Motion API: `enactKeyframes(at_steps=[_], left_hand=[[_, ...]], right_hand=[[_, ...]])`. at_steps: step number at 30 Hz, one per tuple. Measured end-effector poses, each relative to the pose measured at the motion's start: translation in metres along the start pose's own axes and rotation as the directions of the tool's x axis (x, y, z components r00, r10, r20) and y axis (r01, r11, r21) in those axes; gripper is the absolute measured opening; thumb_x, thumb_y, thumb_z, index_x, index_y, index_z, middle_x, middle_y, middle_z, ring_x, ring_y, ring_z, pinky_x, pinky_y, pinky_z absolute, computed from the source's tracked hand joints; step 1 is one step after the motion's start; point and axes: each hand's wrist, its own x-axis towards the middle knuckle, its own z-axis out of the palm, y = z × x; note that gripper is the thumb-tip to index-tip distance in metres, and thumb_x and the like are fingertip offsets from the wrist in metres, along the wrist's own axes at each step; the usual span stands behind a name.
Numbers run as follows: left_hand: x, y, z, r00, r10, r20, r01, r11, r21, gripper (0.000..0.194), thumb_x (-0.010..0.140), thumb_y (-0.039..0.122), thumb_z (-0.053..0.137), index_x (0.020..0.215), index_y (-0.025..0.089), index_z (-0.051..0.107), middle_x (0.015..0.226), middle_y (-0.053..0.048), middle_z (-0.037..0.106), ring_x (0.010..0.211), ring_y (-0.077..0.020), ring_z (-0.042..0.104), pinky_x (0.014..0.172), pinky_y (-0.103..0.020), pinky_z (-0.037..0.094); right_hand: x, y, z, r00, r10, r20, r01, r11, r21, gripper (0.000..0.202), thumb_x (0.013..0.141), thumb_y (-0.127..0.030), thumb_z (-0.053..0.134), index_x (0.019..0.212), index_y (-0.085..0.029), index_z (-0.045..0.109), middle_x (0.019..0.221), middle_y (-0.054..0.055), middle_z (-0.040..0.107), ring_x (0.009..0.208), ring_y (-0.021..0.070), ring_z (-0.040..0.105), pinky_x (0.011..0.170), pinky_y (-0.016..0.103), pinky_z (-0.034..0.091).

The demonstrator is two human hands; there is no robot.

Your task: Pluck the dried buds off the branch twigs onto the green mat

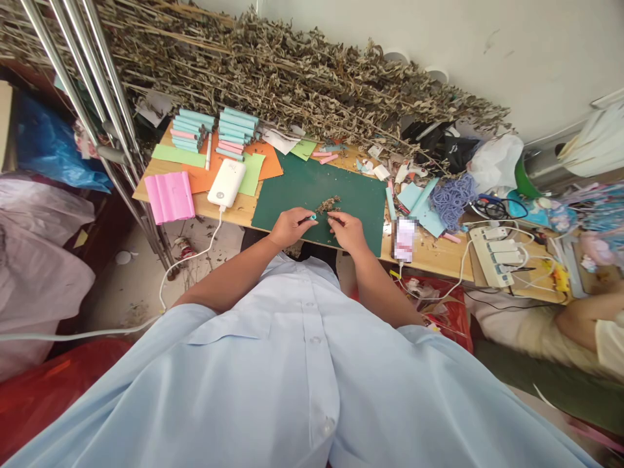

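Observation:
My left hand [291, 227] is closed around a small light-blue paper tube [313, 217], whose end shows at the fingertips. Opposite it, my right hand [348, 232] has its thumb and fingers pinched together. What that pinch holds is too small to make out. Just beyond both hands, a little heap of crumbled dried leaves [328, 205] lies on the dark green cutting mat [277, 192]. Both hands are over the near edge of the mat, a short gap apart.
Stacked blue and pink paper rolls [238, 130], a white power bank [227, 182] and pink paper [169, 197] stand left. A phone [404, 239], purple yarn [452, 201] and a power strip [492, 255] lie right. Dried plant stalks [302, 71] line the back. Another person's arm [585, 318] shows at right.

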Motion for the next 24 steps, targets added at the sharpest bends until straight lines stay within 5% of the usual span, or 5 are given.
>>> enactKeyframes(at_steps=[3, 6, 17, 24], left_hand=[[0.0, -0.001, 0.001, 1.0, -0.002, 0.002, 0.002, 1.0, 0.008, 0.021, 0.1, 0.039, 0.073, 0.104, 0.02, 0.079, 0.092, -0.005, 0.077, 0.085, -0.0171, 0.07, 0.08, -0.029, 0.054], [0.0, -0.002, 0.001, 1.0, 0.0, -0.002, 0.0, 1.0, 0.012, 0.021, 0.099, 0.039, 0.073, 0.104, 0.02, 0.079, 0.093, -0.006, 0.077, 0.086, -0.0174, 0.071, 0.082, -0.029, 0.055], [0.0, 0.001, 0.0, 1.0, -0.002, 0.008, 0.002, 1.0, 0.01, 0.024, 0.1, 0.041, 0.072, 0.105, 0.019, 0.079, 0.093, -0.006, 0.077, 0.085, -0.0168, 0.07, 0.081, -0.029, 0.054], [0.0, -0.002, 0.002, 1.0, -0.001, -0.007, 0.001, 1.0, 0.013, 0.025, 0.099, 0.042, 0.073, 0.104, 0.018, 0.08, 0.093, -0.006, 0.077, 0.084, -0.0171, 0.07, 0.079, -0.029, 0.054]], right_hand=[[0.0, -0.005, 0.001, 0.975, 0.213, 0.067, -0.222, 0.889, 0.4, 0.029, 0.082, -0.041, 0.084, 0.103, -0.023, 0.077, 0.085, 0.001, 0.076, 0.064, 0.0146, 0.07, 0.064, 0.032, 0.065], [-0.004, -0.011, 0.0, 0.949, 0.275, 0.158, -0.314, 0.75, 0.582, 0.024, 0.081, -0.034, 0.087, 0.099, -0.023, 0.075, 0.091, 0.002, 0.079, 0.072, 0.0138, 0.076, 0.068, 0.026, 0.067], [-0.01, -0.009, 0.003, 0.916, 0.356, 0.184, -0.372, 0.584, 0.722, 0.02, 0.086, -0.014, 0.077, 0.105, -0.022, 0.076, 0.098, 0.003, 0.084, 0.102, 0.0183, 0.082, 0.082, 0.023, 0.069], [-0.012, -0.012, 0.005, 0.913, 0.368, 0.178, -0.368, 0.55, 0.75, 0.024, 0.086, -0.006, 0.073, 0.105, -0.021, 0.078, 0.096, 0.002, 0.084, 0.099, 0.0152, 0.082, 0.082, 0.018, 0.067]])
